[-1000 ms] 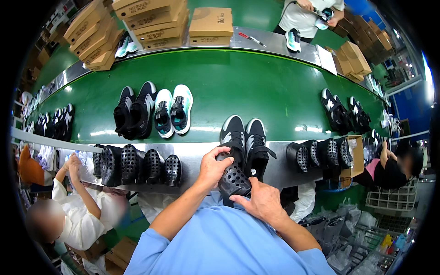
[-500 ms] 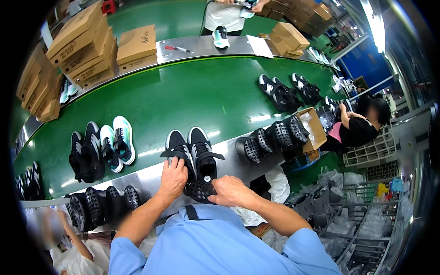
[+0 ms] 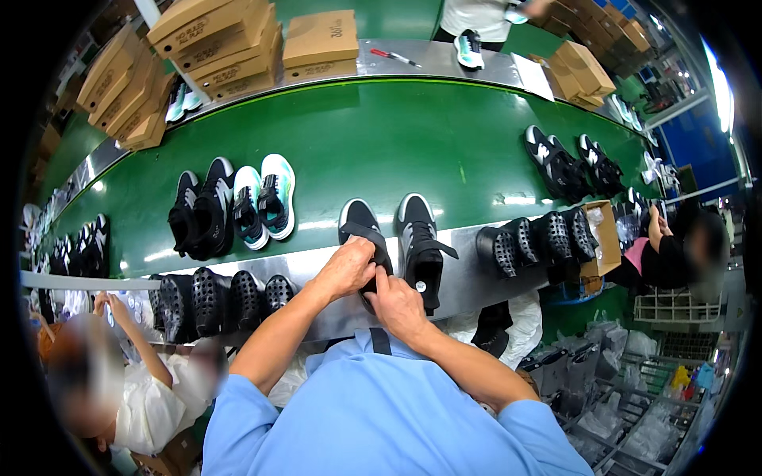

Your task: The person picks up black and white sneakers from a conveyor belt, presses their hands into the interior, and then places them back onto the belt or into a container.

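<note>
Two black sneakers with grey toes and straps lie side by side before me, toes pointing away. The left sneaker (image 3: 359, 214) has my left hand (image 3: 346, 270) closed on its strap and collar. At the heel of that same sneaker is my right hand (image 3: 399, 307), fingers bent and gripping the edge. Much of its opening is hidden by my hands. Beside them the right sneaker (image 3: 421, 238) lies untouched, its strap sticking out to the right and a round white sticker inside.
Black studded shoe forms (image 3: 552, 238) stand to the right, with more forms (image 3: 210, 301) to the left. Black sneakers (image 3: 205, 208) and teal-white sneakers (image 3: 264, 198) sit on the green belt (image 3: 397, 135). Stacked shoeboxes (image 3: 226, 40) line the far ledge. Other people work at both sides.
The black studded piece under my right hand is out of sight. My right hand has moved to the left sneaker's heel, close to my left hand, and the two sneakers stand farther apart.
</note>
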